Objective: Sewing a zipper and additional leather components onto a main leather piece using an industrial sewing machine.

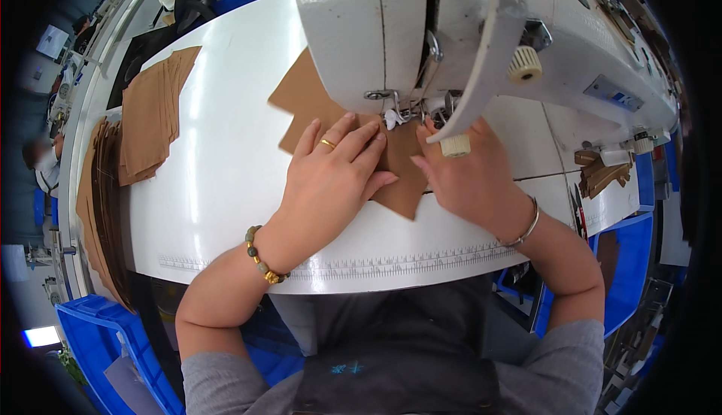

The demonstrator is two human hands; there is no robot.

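A brown flat cut piece with notched edges, looking like leather or fabric, lies under the presser foot of a white sewing machine. Across its left part my left hand rests flat, fingers stretched toward the foot, a ring on one of them. My right hand lies at the piece's right edge, close beside the foot. Its thumb and forefinger are apart on the brown piece, while the machine's curved white lever and a cream knob partly hide the other fingers.
Stacks of brown pieces lie on the white table at the left, with more over its edge. Small brown pieces and a red-handled tool are at right. Blue bins stand around; people sit far left.
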